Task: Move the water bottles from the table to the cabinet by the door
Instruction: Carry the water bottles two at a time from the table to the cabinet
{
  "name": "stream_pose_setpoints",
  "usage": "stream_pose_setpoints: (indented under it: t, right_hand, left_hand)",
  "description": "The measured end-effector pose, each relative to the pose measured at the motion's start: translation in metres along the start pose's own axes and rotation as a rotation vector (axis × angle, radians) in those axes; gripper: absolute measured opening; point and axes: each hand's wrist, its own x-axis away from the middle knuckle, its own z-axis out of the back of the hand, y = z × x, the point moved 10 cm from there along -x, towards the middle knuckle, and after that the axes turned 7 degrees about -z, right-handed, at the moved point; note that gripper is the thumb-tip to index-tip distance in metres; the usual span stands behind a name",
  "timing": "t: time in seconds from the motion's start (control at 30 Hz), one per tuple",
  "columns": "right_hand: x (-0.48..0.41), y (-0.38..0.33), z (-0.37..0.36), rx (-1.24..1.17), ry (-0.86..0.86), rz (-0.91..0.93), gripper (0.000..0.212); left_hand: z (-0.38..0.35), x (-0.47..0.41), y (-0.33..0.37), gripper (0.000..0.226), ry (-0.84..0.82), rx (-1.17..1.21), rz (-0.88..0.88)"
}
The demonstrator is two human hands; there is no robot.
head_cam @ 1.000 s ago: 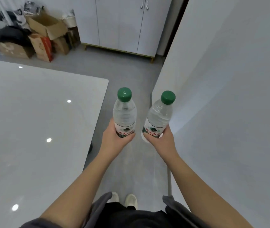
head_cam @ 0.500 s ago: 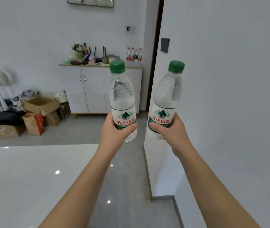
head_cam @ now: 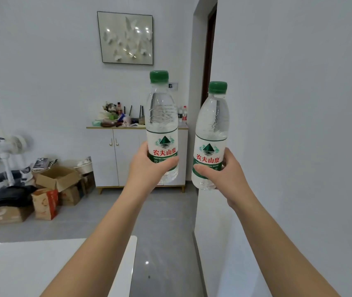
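Head view | left hand [head_cam: 147, 168] fingers curled round left bottle [head_cam: 162, 116] | right hand [head_cam: 224, 172] grips right bottle [head_cam: 213, 125] | both upright in mid-air, above table [head_cam: 42, 269] edge | 2 labels: "农夫山泉", "PURIFIED DRINKING WATER" | cabinet [head_cam: 125, 155] well ahead, possibly bottles on top

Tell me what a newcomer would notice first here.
Two green-capped water bottles stand out at centre, held up: the left bottle in the left hand, the right bottle in the right hand. Behind them a white cabinet with a cluttered top stands beside the doorway, a framed picture above it.
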Motion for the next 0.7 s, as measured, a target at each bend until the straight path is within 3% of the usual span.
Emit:
stream_pose_setpoints:
  t: [0.4, 0.7]
  right_hand:
    - [-0.086, 0.014, 0.001, -0.023, 0.040, 0.035, 0.046]
    - [-0.217, 0.057, -0.001, -0.054, 0.051, 0.048, 0.053]
  left_hand:
    - [-0.036, -0.066, -0.040, 0.046, -0.015, -0.080, -0.004]
    - [-0.074, -0.169, -0.101, 0.046, 0.042, -0.126, 0.021]
